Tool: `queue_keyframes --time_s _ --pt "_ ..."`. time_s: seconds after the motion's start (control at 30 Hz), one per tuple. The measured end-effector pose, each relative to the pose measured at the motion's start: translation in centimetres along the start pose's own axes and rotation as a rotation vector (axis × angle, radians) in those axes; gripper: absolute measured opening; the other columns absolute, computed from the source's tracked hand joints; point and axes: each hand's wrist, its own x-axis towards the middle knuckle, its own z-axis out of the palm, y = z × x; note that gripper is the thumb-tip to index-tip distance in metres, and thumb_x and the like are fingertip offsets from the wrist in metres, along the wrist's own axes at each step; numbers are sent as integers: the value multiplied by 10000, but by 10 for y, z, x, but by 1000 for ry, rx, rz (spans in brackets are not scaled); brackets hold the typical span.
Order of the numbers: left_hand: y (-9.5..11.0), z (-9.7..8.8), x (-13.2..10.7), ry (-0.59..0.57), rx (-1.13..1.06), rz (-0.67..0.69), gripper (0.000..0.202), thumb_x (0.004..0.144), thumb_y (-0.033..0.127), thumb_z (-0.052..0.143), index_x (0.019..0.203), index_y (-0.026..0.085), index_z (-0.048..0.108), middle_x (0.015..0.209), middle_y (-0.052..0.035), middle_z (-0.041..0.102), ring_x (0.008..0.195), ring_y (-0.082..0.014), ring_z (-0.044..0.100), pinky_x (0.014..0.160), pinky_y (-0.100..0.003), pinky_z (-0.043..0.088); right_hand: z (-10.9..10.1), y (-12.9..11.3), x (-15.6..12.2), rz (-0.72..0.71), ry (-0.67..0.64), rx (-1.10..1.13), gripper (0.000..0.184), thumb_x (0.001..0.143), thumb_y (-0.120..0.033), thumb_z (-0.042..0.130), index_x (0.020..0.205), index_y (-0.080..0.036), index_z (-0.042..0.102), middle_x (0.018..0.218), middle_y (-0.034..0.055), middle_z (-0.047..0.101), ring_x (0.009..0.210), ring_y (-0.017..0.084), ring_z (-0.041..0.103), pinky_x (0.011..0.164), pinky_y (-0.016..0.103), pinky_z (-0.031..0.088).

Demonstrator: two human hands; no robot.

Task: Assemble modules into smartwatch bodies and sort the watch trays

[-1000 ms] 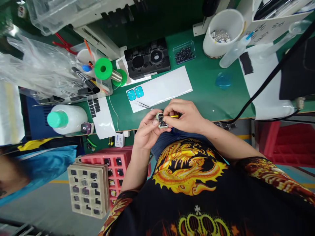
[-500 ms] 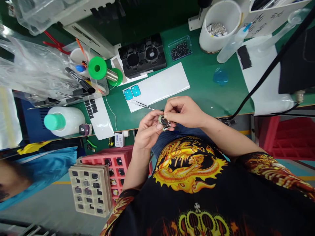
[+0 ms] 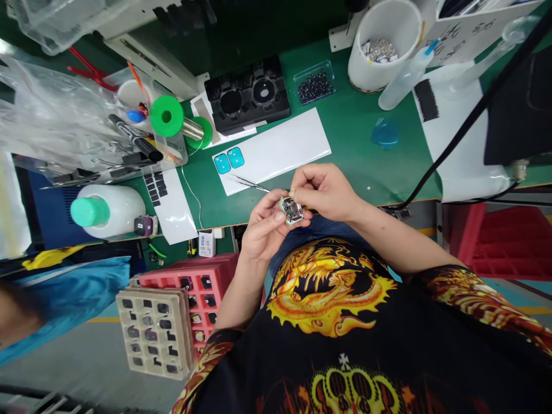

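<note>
Green anti-static matting (image 3: pixel 357 155) covers the bench, and the person sits at its near edge with both hands raised above their lap. The left hand (image 3: pixel 262 230) is curled palm-up, holding a small square circuit module (image 3: pixel 291 210) between thumb and fingers, over the near edge of the bench. The right hand (image 3: pixel 323 192) is closed to a narrow pinch at the module's far side, its fingertips (image 3: pixel 295 192) at the module's edge; what the pinch holds, if anything, cannot be determined from this position. A sliver of yellow (image 3: pixel 307 208) just right of the module appears to be the end of a tool, though it is too small to confirm.

Fine tweezers (image 3: pixel 248 183) lie just far-left of the hands, on a white sheet (image 3: pixel 280 150) carrying two teal pads (image 3: pixel 228 163). Farther off stand a black moulded fixture (image 3: pixel 246 95), a clear box of small black parts (image 3: pixel 314 83), a white tub of metal bits (image 3: pixel 379 72) and a squeeze bottle (image 3: pixel 403 85). To the left are a green spool of solder wire (image 3: pixel 167 115) and a white jug with a green cap (image 3: pixel 107 210). Below the bench edge, a beige tray (image 3: pixel 155 336) leans against a pink crate (image 3: pixel 215 267)
</note>
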Motion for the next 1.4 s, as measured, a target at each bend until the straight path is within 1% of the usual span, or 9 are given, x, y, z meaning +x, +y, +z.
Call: queue_keyframes --time_s 0.1,0.37,0.43,0.57,0.73,1.03,1.13,1.33,1.4 --pt "0 2 1 -12 -18 -1 481 858 377 974 1250 234 735 1035 -57 811 1047 -333 860 978 -518 740 0 -1 -1 19 24 -3 102 815 -206 740 758 -205 656 546 -77 622 442 87 552 426 197 384" --pt "1 0 1 8 -10 -27 492 846 412 969 1239 232 734 1033 -67 804 1041 -349 859 916 -499 753 1 1 1 37 40 -66 103 797 -229 720 732 -203 644 586 -50 637 495 95 541 461 213 370" --pt "1 -1 1 22 0 -37 499 843 430 961 1232 225 727 1024 -71 792 1015 -343 859 872 -471 757 0 1 2 31 40 -100 119 801 -241 716 720 -200 639 585 -52 622 517 90 515 483 215 362" --pt "1 -2 1 25 -12 -31 500 846 426 952 1237 212 727 1013 -65 781 880 -281 853 771 -391 750 0 1 3 6 31 -143 143 808 -259 703 702 -198 629 586 -60 583 539 82 451 505 223 338" --pt "3 -2 1 -2 -60 -29 484 851 406 959 1229 204 733 1004 -57 794 818 -244 846 672 -302 721 0 1 3 8 16 -156 143 814 -261 685 699 -199 625 588 -56 580 547 87 452 514 232 336" --pt "4 -2 1 12 -17 -36 542 835 449 944 1251 202 698 966 -61 777 845 -283 849 690 -361 734 0 4 4 0 -20 -163 209 901 -231 687 721 -202 585 638 -53 579 589 89 479 544 238 366" --pt "4 -2 1 28 -1 -19 540 834 449 950 1246 204 703 958 -62 782 880 -300 854 687 -358 728 1 3 3 13 -29 -141 248 939 -263 707 731 -201 589 647 -45 597 591 90 509 543 234 386" --pt "6 -2 -2 45 14 42 466 857 413 939 1229 217 739 1020 -59 794 883 -263 849 682 -315 715 4 1 2 32 -87 -36 336 1004 -347 747 749 -213 574 609 -41 650 533 105 589 521 229 423" --pt "6 -4 -3 70 43 56 480 857 422 939 1245 219 742 1035 -66 792 929 -274 847 715 -333 723 5 1 2 26 -115 -24 356 1013 -373 761 751 -210 583 605 -41 655 524 100 579 517 223 423"
